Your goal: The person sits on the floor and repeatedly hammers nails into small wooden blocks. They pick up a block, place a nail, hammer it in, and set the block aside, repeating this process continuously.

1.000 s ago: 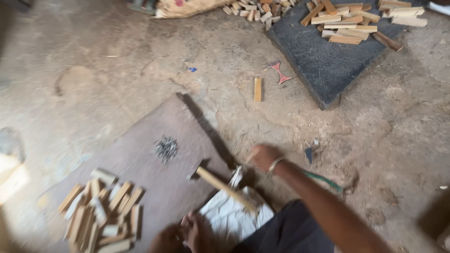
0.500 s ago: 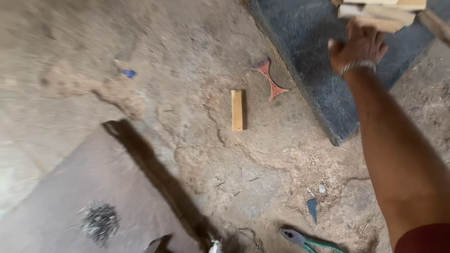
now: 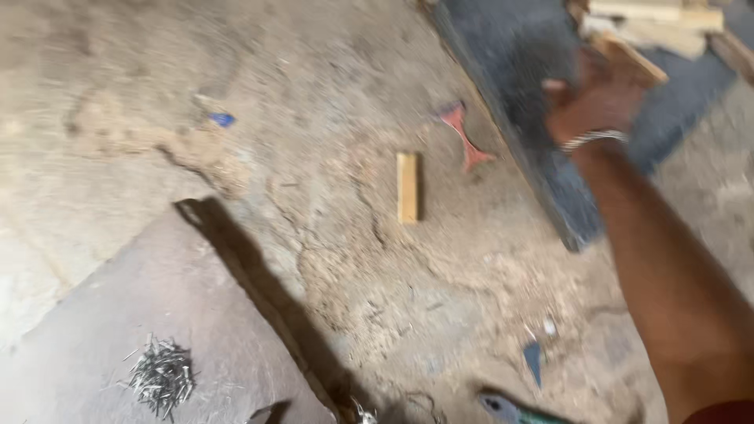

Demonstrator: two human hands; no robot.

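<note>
From the head camera, the right hand reaches out over the dark slab and closes its fingers on a wooden stick at the near edge of the wood pile lying on that slab; motion blur hides the exact grip. The left hand is out of view, so its state cannot be told. A metal bracelet circles the right wrist.

The stick looks light, stiff and dry, with squared edges that should not slip; its middle, clear of the pile, seems the best place to hold it.

The slab's near corner stands a step above the dusty floor, an edge a stick could catch on. Just left of the slab lie a red scrap and a single loose stick. Well left and nearer than the slab sits a flat board bearing a heap of nails. The floor between slab and board looks open for moving.
</note>
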